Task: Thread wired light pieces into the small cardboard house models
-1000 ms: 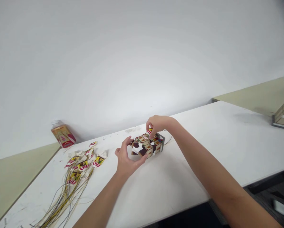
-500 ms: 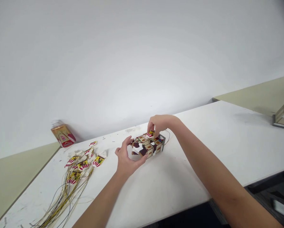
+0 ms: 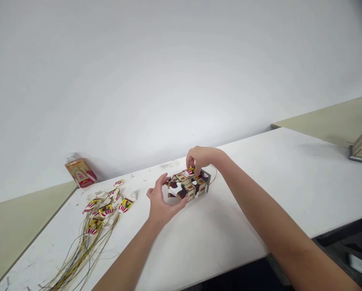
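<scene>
Pointing roof leftward, long axis crosswise: model house | left hand spread, gripping it | right hand pinching striped piece

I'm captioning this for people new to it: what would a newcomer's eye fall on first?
Probably the small model house lying on its side mid-table, its roof end spanned by the left hand, while the right hand pinches a striped piece at its upper side. Next, the jumble of yellow, red-and-white pieces with trailing wires at left, and the gold-and-red bottle behind them.
</scene>
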A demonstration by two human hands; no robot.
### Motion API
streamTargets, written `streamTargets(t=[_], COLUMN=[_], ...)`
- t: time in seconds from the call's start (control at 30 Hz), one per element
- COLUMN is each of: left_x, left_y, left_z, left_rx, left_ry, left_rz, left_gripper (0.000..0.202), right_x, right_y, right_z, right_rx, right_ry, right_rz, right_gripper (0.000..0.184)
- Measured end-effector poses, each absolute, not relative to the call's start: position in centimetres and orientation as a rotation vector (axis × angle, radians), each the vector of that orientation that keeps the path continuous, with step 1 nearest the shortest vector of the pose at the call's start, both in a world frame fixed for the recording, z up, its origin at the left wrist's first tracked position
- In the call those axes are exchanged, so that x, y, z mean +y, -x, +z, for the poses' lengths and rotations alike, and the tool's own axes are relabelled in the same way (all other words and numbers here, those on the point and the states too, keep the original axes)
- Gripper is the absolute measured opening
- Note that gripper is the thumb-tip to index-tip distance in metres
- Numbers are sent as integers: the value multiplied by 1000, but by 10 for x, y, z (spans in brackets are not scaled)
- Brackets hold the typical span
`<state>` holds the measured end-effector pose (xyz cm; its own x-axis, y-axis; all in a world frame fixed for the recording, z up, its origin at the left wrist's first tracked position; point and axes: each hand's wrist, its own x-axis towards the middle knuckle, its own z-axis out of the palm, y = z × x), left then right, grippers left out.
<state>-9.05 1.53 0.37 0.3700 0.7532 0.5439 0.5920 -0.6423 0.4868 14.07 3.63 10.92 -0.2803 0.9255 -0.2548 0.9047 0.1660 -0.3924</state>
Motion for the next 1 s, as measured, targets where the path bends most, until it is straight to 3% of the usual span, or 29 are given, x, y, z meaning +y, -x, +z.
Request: streamTargets(t=[0.23, 0.43, 1.0], left_x=[15, 15, 16], left_y=[91, 91, 90], left_z=[4, 4, 5], left_rx=[1204, 1214, 1216], left_ry=[-2415, -2393, -2391], left_rz=[1116, 1103, 1046], left_gripper=[85, 86, 86], right_x=[33, 31, 27], right_y=[-146, -142, -137], right_z=[113, 116, 117], right_rx=[-2336, -2357, -2419], right_ry=[1841, 1842, 1805], right_rz=[855, 755, 706], right_gripper=[59, 40, 38])
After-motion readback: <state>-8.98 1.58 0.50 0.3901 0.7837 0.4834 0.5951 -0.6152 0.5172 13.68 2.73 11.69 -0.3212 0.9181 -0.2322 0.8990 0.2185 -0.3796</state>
